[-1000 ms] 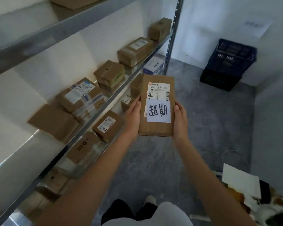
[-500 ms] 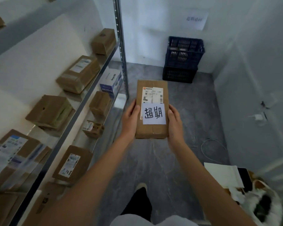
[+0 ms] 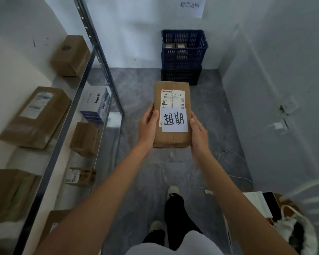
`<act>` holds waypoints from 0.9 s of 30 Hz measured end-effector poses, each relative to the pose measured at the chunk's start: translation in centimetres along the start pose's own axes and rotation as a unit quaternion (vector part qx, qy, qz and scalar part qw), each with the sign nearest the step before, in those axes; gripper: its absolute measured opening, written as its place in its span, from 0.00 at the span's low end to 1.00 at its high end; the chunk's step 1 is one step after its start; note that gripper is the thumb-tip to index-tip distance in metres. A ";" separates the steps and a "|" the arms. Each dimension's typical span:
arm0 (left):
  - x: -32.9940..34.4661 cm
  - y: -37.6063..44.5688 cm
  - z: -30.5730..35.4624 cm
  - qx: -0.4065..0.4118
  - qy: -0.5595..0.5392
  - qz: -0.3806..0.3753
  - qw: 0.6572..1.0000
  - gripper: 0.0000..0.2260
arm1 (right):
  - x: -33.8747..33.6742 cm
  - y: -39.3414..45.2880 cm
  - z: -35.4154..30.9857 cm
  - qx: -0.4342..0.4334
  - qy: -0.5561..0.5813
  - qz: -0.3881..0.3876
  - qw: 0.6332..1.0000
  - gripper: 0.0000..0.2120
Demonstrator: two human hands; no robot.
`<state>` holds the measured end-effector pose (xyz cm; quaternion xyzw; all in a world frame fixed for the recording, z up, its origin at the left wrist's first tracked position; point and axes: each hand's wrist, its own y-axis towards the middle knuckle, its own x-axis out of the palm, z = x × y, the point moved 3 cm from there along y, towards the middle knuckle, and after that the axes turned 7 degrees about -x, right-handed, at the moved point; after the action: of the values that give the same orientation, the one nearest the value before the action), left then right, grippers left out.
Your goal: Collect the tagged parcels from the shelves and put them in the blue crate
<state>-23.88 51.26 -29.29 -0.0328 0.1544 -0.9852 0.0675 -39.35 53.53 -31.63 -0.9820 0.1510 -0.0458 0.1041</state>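
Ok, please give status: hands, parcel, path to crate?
Both hands, left and right, grip tagged parcel. Blue crate ahead. Floor between shows nothing blocking.

Matt cardboard parcel, paper tag, plastic blue crate, metal shelves

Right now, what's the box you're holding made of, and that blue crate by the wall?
The parcel looks like matte brown cardboard, with folded edges, tape seams and paper labels. The blue crate looks like hard moulded plastic: its walls are a regular grid of slots in one even colour, though I can't be sure from here.
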 end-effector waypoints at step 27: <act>17.0 43.3 7.4 -0.057 0.040 -0.002 0.998 0.17 | 3.6 45.5 -5.7 0.040 -0.027 0.019 0.999 0.18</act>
<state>-34.76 5.76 -34.83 0.0020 0.2129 -0.9754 0.0569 -49.69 8.90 -35.83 -0.9749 0.1644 -0.0231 0.1482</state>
